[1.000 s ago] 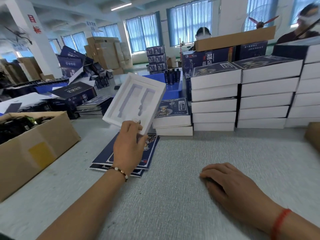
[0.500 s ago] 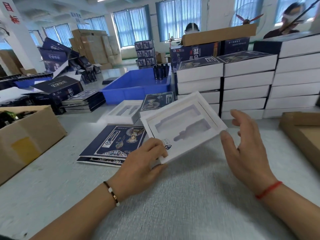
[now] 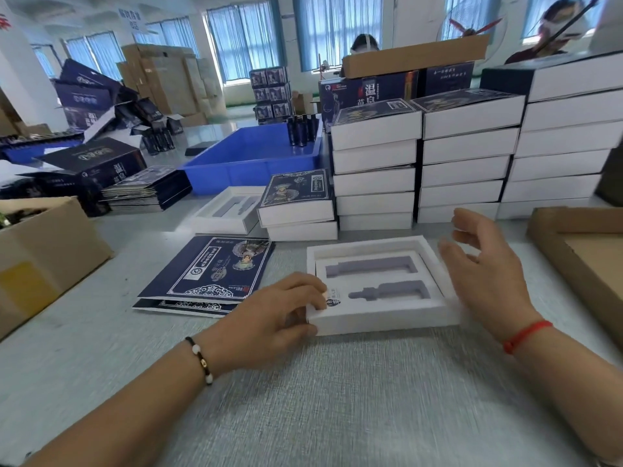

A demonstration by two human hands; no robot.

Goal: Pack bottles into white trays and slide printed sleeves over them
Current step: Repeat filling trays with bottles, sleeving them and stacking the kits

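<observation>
Grey textured tabletop (image 3: pixel 337 399), nearest the viewer, bare in front.

Left hand (image 3: pixel 269 318): beaded bracelet at the wrist; fingers and thumb pinching the near left corner of the white tray (image 3: pixel 384 316).

White tray: lies flat on the tabletop, centre; two bottle-shaped recesses, both empty.

Right hand (image 3: pixel 485 274): red cord at the wrist; fingers spread, just beside the tray's right edge; contact cannot be told.

Printed sleeves (image 3: pixel 209 274): flat dark-blue stack, left of the tray.

Cardboard box (image 3: pixel 43 251): far left edge.

Second white tray (image 3: pixel 229 214): behind the sleeves, empty.

Sleeved boxes (image 3: pixel 465 156): finished packs stacked in columns behind the tray.

Blue bin (image 3: pixel 249 160): further back, dark bottles (image 3: pixel 302 131) standing upright in its far right corner.
</observation>
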